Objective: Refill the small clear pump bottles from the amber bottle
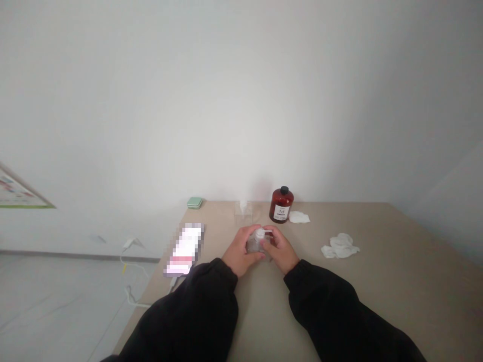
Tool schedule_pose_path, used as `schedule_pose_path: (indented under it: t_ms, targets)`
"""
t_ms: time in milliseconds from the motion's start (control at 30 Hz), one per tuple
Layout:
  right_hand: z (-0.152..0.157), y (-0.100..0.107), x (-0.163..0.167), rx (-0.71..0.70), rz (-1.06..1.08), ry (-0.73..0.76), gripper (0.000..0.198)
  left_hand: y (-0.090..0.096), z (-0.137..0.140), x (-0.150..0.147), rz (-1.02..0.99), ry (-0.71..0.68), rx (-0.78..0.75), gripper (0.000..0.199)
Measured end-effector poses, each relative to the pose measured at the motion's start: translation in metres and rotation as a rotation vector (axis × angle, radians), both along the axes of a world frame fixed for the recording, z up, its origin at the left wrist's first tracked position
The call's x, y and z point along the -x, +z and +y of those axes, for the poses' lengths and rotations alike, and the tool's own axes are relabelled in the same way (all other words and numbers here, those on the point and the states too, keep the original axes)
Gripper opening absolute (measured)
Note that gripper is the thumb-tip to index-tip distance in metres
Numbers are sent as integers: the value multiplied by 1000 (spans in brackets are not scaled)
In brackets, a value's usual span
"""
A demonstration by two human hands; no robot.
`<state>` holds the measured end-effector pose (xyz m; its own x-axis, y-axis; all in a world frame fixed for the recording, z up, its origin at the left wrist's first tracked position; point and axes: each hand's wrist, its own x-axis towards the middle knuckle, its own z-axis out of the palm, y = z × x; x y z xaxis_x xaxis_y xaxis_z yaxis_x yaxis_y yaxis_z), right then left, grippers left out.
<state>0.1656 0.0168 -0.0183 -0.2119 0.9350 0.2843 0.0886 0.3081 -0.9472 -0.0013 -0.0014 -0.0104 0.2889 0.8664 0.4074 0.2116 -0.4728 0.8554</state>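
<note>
A small clear pump bottle (254, 245) with a white pump head (260, 233) stands upright at the middle of the table, its spout pointing right. My left hand (242, 250) is wrapped round the bottle's left side, thumb along the front. From the right, my right hand (279, 249) grips it too, with the thumb near the base of the pump head. My fingers hide much of the bottle's body. Just behind it are a clear tissue box (243, 213) with a tissue sticking out and a brown bottle (281, 205) with a black cap and white label.
A folded white tissue (299, 217) lies beside the brown bottle, and a crumpled one (340, 246) is further right. On the left are a lit phone (184, 250) with a white cable (173, 283) and a small green case (194, 202). A wall borders the table's (377, 296) back edge.
</note>
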Motion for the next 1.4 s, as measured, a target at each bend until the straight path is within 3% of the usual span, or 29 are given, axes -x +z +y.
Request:
schedule_pose_path:
  t_ms: [233,333,433,567,800,1400]
  targets:
    - [-1,2,1,-56,-20,18,32,-2,-1,2,38,22,-40,67]
    - [-3,4,2,-97,-28,32,33,-2,-3,4,-4,-38,-33,66]
    - [-5,5,5,-126,-42,36,31,0,-5,3,-100,-58,-18,52]
    - [-9,8,8,-178,-73,51,26,5,-6,-3,-143,45,-12,40]
    - [-12,8,9,-99,-52,50,32,8,-4,-6,-142,62,17,40]
    - [-11,8,8,-156,-80,72,27,6,-4,-9,-213,42,31,38]
